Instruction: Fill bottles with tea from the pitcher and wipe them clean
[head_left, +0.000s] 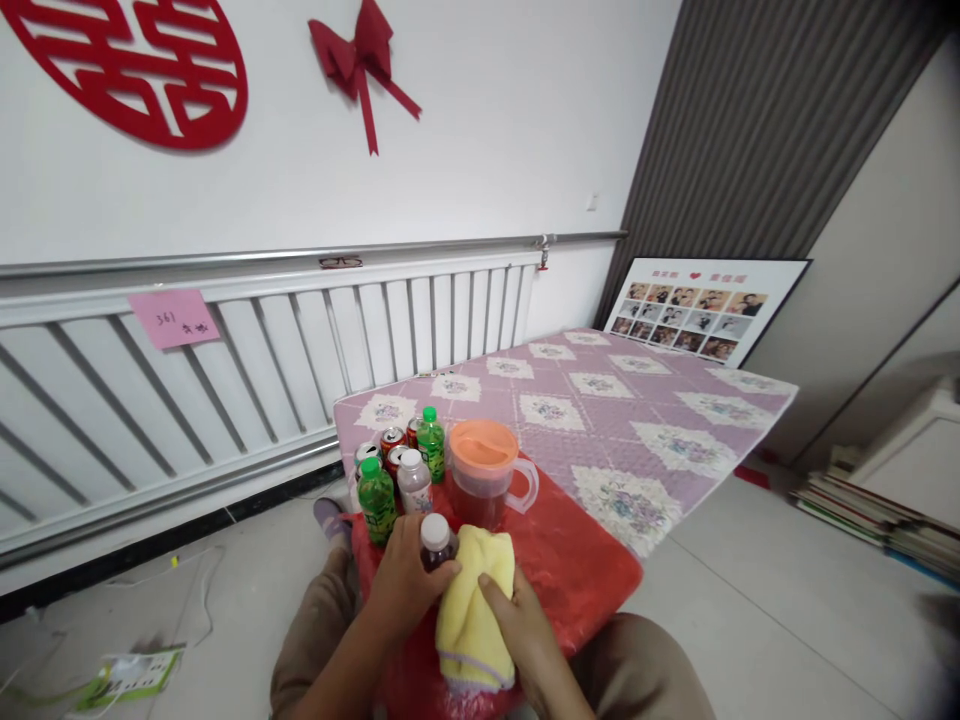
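Observation:
My left hand (406, 566) is wrapped round a small bottle (436, 542) with a white cap and dark contents, upright over the red plastic cover (577, 560). My right hand (517, 610) grips a folded yellow cloth (476, 610), thumb on top, close against the bottle's right side. Just beyond stands a clear pitcher (480, 492) with an orange lid and dark liquid inside. To its left are two green bottles (376, 500) with green caps, a clear bottle (415, 483) with a white cap, and several drink cans (393, 440).
A surface with a purple floral cover (600, 400) stretches behind and right. A white radiator (300, 350) with a pink note (174, 318) lines the wall. A photo board (697, 310) leans at the back right. Stacked books (847, 510) lie on the right; a cable (206, 600) trails on the left floor.

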